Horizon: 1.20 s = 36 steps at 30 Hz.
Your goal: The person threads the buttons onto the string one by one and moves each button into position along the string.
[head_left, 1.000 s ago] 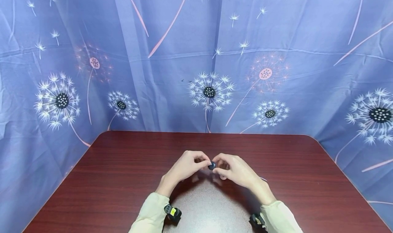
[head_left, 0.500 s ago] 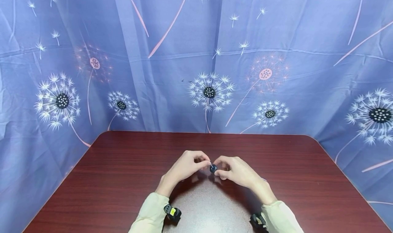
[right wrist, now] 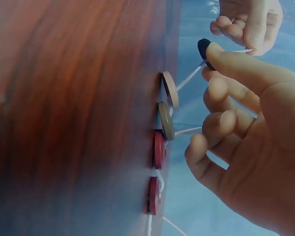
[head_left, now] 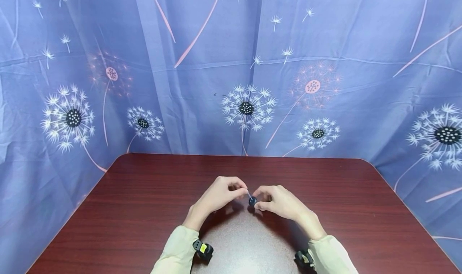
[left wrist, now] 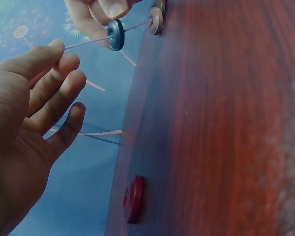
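A dark button (left wrist: 116,34) hangs on a thin pale string (left wrist: 86,42) that passes through it. My left hand (head_left: 216,195) pinches the string between thumb and index finger, its other fingers loosely bent. My right hand (head_left: 283,203) pinches the dark button's edge with thumb and forefinger, a short way from the left fingertips. Beyond the button, the string runs down to a tan button (right wrist: 170,89), an olive button (right wrist: 165,121) and red buttons (right wrist: 160,149) threaded in a row on the table. In the head view the right hand hides that row.
A separate dark red button (left wrist: 133,199) sits on the brown wooden table (head_left: 162,218). Behind the table hangs a blue curtain (head_left: 195,117) with dandelion prints. A black wrist camera (head_left: 203,251) is strapped at the left sleeve.
The dark button has moved with my right hand slightly down and right, away from the left fingertips, and more string shows between them. My left hand stays nearly still.
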Available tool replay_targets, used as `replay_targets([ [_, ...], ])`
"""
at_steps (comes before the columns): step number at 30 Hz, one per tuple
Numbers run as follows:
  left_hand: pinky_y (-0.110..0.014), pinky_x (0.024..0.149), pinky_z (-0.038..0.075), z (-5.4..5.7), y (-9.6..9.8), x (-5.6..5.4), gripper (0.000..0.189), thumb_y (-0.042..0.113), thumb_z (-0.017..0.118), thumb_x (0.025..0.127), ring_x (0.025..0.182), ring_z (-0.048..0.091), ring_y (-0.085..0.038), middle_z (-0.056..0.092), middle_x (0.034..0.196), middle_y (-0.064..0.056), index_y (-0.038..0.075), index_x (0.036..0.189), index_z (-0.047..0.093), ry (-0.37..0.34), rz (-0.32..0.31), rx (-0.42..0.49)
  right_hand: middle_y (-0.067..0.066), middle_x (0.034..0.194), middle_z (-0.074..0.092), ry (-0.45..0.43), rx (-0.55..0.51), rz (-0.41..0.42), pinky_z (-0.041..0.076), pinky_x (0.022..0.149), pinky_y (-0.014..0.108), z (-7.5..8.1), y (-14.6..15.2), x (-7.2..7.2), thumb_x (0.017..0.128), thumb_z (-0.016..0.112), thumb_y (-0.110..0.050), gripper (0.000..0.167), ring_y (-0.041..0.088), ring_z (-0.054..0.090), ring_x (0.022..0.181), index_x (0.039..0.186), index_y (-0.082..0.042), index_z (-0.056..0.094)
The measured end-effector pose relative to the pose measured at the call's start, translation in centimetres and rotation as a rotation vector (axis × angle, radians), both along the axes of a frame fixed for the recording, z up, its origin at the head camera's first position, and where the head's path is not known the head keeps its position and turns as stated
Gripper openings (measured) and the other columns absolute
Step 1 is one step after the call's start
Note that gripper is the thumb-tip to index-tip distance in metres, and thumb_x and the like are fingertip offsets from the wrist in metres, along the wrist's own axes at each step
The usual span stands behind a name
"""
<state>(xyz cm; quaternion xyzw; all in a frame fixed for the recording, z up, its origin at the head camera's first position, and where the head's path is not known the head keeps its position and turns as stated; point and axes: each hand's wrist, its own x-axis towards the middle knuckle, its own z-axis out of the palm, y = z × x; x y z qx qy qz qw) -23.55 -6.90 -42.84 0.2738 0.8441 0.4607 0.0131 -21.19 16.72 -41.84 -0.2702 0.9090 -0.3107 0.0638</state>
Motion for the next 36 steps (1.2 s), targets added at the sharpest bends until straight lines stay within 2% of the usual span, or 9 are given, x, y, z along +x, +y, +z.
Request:
replay_targets([
  [4, -0.023, 0.065, 0.052, 0.02, 0.01, 0.03, 0.004, 0.031, 0.071, 0.092, 0.068, 0.064, -0.006, 0.069, 0.077, 0.014, 0.027, 0.091, 0.073, -0.002, 0.001, 0.0, -0.008, 0.07, 0.066, -0.019, 0.025, 0.016, 0.044, 0.059, 0.023, -0.1, 0.09, -0.02, 0.09, 0.072, -0.025, 0.019, 0.0, 0.054, 0.06, 0.108, -0.02, 0.07],
  [14, -0.023, 0.065, 0.051, 0.01, 0.06, 0.13, 0.005, 0.032, 0.071, 0.092, 0.071, 0.069, -0.02, 0.069, 0.076, 0.012, 0.028, 0.09, 0.072, -0.02, -0.005, 0.003, -0.013, 0.071, 0.064, -0.048, 0.086, 0.014, 0.044, 0.058, 0.025, -0.11, 0.3, -0.11, 0.087, 0.075, -0.026, 0.021, 0.002, 0.054, 0.062, 0.107, -0.019, 0.072],
  [23, -0.023, 0.064, 0.05, -0.06, 0.08, 0.06, 0.006, 0.033, 0.07, 0.092, 0.069, 0.065, -0.011, 0.069, 0.075, 0.013, 0.028, 0.089, 0.072, -0.009, -0.005, 0.0, -0.012, 0.075, 0.066, -0.062, 0.104, 0.008, 0.045, 0.06, 0.026, -0.15, 0.47, -0.14, 0.087, 0.075, -0.023, 0.021, 0.004, 0.056, 0.065, 0.107, -0.017, 0.072],
  [30, -0.023, 0.063, 0.05, -0.01, -0.02, 0.1, 0.005, 0.032, 0.071, 0.092, 0.068, 0.066, -0.014, 0.069, 0.075, 0.011, 0.029, 0.088, 0.072, -0.008, 0.0, 0.0, -0.012, 0.074, 0.065, -0.047, 0.129, -0.033, 0.043, 0.058, 0.027, -0.26, 0.69, -0.14, 0.086, 0.076, -0.022, 0.019, 0.005, 0.055, 0.065, 0.105, -0.02, 0.072],
  [36, -0.023, 0.064, 0.05, -0.06, -0.03, 0.06, 0.004, 0.032, 0.071, 0.091, 0.067, 0.063, -0.005, 0.069, 0.075, 0.013, 0.029, 0.089, 0.072, -0.004, 0.002, -0.011, -0.012, 0.076, 0.068, -0.045, 0.105, -0.038, 0.044, 0.06, 0.028, -0.04, 0.74, -0.12, 0.086, 0.076, -0.025, 0.021, 0.004, 0.058, 0.067, 0.106, -0.019, 0.072],
])
